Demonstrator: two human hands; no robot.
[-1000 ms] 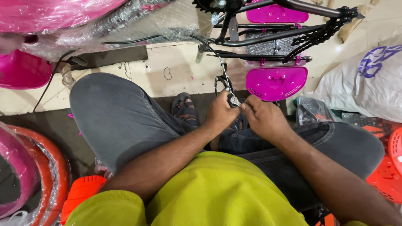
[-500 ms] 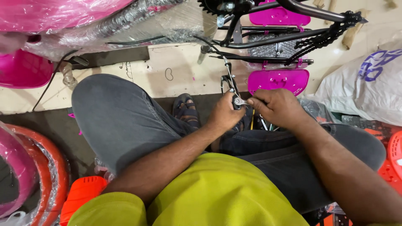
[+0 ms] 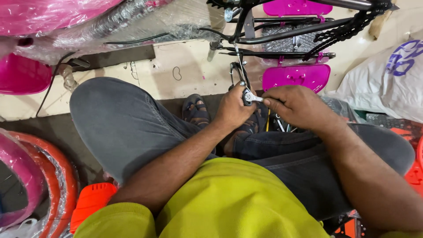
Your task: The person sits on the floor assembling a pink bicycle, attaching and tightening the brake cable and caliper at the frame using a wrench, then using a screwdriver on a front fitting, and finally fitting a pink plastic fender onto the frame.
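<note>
Fingers of the left hand (image 3: 235, 105) close round a small black brake part (image 3: 238, 72), steadying it; the right hand (image 3: 295, 103) pinches a silver spanner (image 3: 252, 97) on its nut, apparently mid-tightening. Turning further likely needs short swings: the bicycle frame (image 3: 286, 33) and pink panel (image 3: 296, 77) crowd close.

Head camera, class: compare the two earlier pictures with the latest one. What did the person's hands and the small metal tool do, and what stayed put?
The right hand drew apart from the left hand, so the small silver wrench now shows between them, its head on the black brake part. The left hand kept its grip on that part. The bicycle frame, the magenta guard and the seated legs stayed as they were.
</note>
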